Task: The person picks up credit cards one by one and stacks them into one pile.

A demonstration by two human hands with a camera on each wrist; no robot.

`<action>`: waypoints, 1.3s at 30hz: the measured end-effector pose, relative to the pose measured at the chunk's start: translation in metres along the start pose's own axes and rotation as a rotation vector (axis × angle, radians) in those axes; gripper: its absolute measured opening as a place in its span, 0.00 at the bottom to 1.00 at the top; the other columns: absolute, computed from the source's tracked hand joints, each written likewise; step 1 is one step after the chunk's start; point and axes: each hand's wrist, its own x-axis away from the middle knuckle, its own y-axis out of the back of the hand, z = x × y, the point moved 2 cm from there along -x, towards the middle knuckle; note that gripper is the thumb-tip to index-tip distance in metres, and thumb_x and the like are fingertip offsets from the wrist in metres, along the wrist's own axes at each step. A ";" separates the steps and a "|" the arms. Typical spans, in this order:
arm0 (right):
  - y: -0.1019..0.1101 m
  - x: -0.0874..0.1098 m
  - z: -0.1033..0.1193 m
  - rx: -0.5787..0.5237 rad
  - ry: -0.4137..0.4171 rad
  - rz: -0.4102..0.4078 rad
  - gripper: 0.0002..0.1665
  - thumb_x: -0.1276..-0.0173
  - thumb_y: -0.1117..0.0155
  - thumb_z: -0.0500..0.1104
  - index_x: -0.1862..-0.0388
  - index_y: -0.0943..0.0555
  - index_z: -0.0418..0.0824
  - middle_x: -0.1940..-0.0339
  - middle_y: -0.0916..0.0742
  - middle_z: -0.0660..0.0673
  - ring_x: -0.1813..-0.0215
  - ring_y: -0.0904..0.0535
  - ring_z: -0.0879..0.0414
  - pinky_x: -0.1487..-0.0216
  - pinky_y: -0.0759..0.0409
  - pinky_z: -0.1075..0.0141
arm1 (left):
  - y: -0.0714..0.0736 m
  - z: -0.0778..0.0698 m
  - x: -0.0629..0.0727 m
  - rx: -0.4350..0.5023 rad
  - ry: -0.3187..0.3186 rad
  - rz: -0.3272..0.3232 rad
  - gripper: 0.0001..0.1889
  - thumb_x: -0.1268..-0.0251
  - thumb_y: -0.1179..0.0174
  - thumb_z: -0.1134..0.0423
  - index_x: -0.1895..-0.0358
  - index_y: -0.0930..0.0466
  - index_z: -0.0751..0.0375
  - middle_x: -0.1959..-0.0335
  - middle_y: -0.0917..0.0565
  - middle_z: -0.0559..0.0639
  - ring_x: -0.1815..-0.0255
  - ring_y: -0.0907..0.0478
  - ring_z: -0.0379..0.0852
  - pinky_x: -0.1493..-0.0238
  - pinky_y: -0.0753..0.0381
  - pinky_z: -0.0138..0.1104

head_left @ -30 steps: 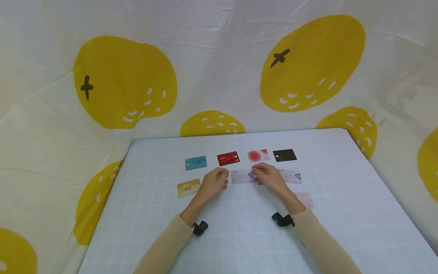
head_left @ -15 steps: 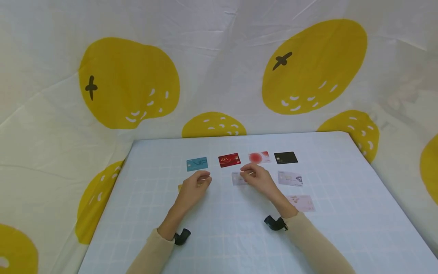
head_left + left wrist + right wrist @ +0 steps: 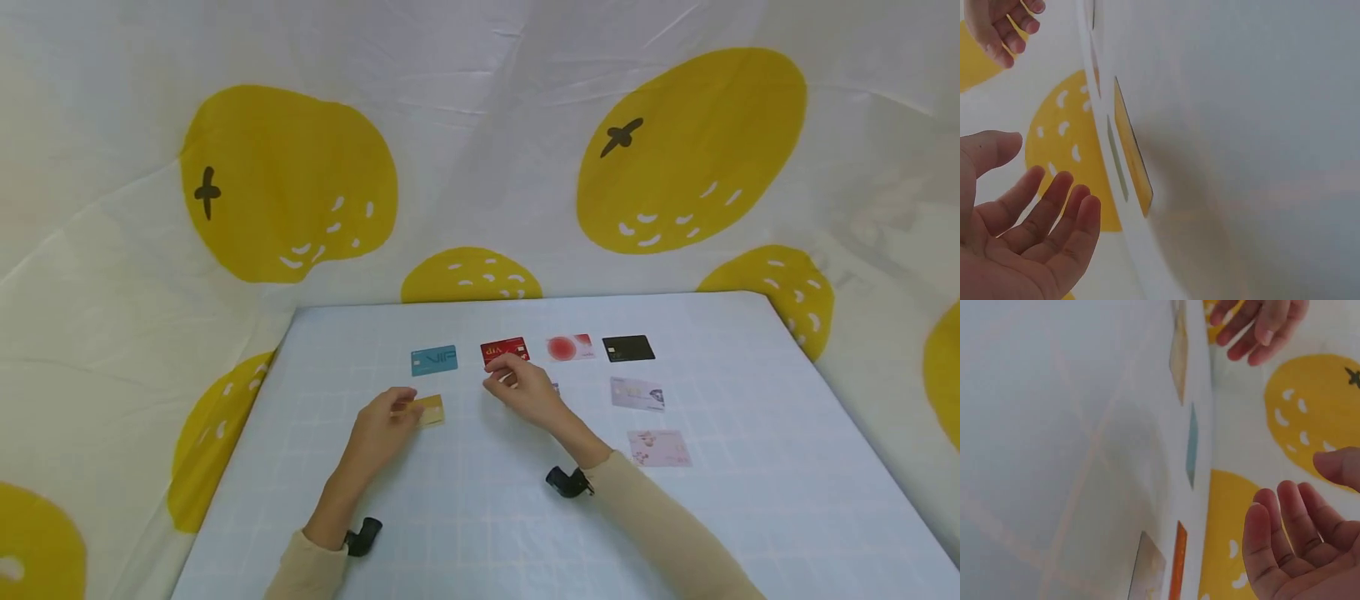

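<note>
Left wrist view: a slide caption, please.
A bare left hand hovers near a golden rectangular card on the white table.

Gold card [image 3: 431, 410], red card [image 3: 502, 344], teal card [image 3: 434, 361], black card [image 3: 628, 348], pale card [image 3: 561, 347] with a red circle, white backdrop [image 3: 480, 183] covered in big yellow blobs lol

Free room separates the gold card [image 3: 432, 410] from the right fingers [image 3: 501, 362], the right forearm [image 3: 581, 439] barring passage rightward.

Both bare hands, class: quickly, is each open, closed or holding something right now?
Left bare hand: open, holding nothing, near the gold rectangular card.
Right bare hand: open, holding nothing.
</note>
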 end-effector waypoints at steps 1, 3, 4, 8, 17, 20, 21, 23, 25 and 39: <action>-0.003 -0.002 0.001 0.007 0.010 0.005 0.15 0.31 0.31 0.42 0.49 0.20 0.39 0.58 0.15 0.50 0.57 0.19 0.52 0.58 0.18 0.66 | 0.002 0.003 0.000 -0.013 0.001 -0.004 0.19 0.32 0.35 0.61 0.42 0.21 0.66 0.45 0.18 0.58 0.45 0.21 0.54 0.45 0.21 0.48; -0.008 -0.006 0.003 0.007 0.028 0.017 0.14 0.31 0.31 0.41 0.49 0.20 0.39 0.58 0.15 0.50 0.58 0.19 0.52 0.57 0.18 0.66 | 0.005 0.008 0.002 -0.044 0.001 -0.011 0.19 0.32 0.35 0.61 0.42 0.21 0.67 0.45 0.18 0.59 0.45 0.21 0.55 0.46 0.21 0.48; -0.010 -0.008 0.005 0.003 0.038 0.025 0.14 0.31 0.31 0.41 0.49 0.20 0.40 0.58 0.15 0.49 0.57 0.18 0.52 0.57 0.18 0.66 | 0.006 0.010 0.002 -0.060 0.004 -0.012 0.19 0.32 0.35 0.61 0.42 0.21 0.67 0.45 0.18 0.59 0.45 0.22 0.55 0.46 0.21 0.49; -0.020 -0.014 0.008 0.001 0.048 0.056 0.15 0.31 0.31 0.41 0.48 0.20 0.39 0.57 0.15 0.49 0.56 0.19 0.53 0.56 0.18 0.66 | 0.011 0.019 0.004 -0.114 0.040 0.004 0.21 0.32 0.35 0.60 0.40 0.22 0.66 0.44 0.19 0.59 0.43 0.24 0.56 0.45 0.22 0.49; -0.048 -0.033 -0.001 0.035 0.087 0.172 0.18 0.30 0.33 0.41 0.44 0.21 0.35 0.50 0.16 0.39 0.54 0.21 0.52 0.54 0.20 0.66 | 0.018 0.033 -0.002 -0.267 0.051 0.098 0.27 0.33 0.34 0.56 0.36 0.25 0.66 0.37 0.26 0.66 0.34 0.31 0.63 0.36 0.32 0.57; -0.059 -0.040 -0.007 0.082 0.083 0.234 0.20 0.30 0.32 0.41 0.42 0.22 0.35 0.49 0.16 0.40 0.52 0.22 0.52 0.51 0.21 0.66 | 0.019 0.037 -0.005 -0.325 0.051 0.142 0.29 0.35 0.33 0.57 0.35 0.27 0.66 0.35 0.28 0.66 0.32 0.33 0.64 0.34 0.35 0.57; -0.062 -0.041 -0.009 0.089 0.075 0.255 0.21 0.31 0.31 0.41 0.42 0.22 0.35 0.49 0.17 0.40 0.51 0.22 0.52 0.51 0.21 0.65 | 0.019 0.039 -0.005 -0.336 0.054 0.151 0.29 0.36 0.32 0.56 0.34 0.27 0.65 0.35 0.28 0.66 0.32 0.34 0.64 0.34 0.35 0.57; -0.066 -0.043 -0.012 0.115 0.043 0.292 0.23 0.32 0.30 0.42 0.40 0.23 0.37 0.48 0.18 0.42 0.49 0.23 0.53 0.48 0.22 0.65 | 0.019 0.040 -0.006 -0.348 0.059 0.167 0.30 0.37 0.31 0.56 0.34 0.27 0.65 0.34 0.29 0.66 0.32 0.34 0.64 0.34 0.35 0.58; -0.069 -0.045 -0.014 0.155 0.022 0.315 0.26 0.33 0.29 0.44 0.39 0.24 0.39 0.48 0.18 0.44 0.49 0.24 0.54 0.47 0.23 0.64 | 0.019 0.041 -0.007 -0.351 0.061 0.179 0.31 0.38 0.30 0.57 0.34 0.27 0.64 0.34 0.30 0.66 0.32 0.35 0.64 0.34 0.35 0.58; -0.079 -0.045 -0.014 0.423 0.011 0.392 0.34 0.41 0.23 0.52 0.37 0.24 0.47 0.49 0.26 0.46 0.49 0.32 0.53 0.49 0.27 0.62 | 0.021 0.040 -0.010 -0.408 0.066 0.217 0.31 0.39 0.29 0.61 0.34 0.28 0.64 0.33 0.32 0.68 0.33 0.36 0.66 0.35 0.34 0.58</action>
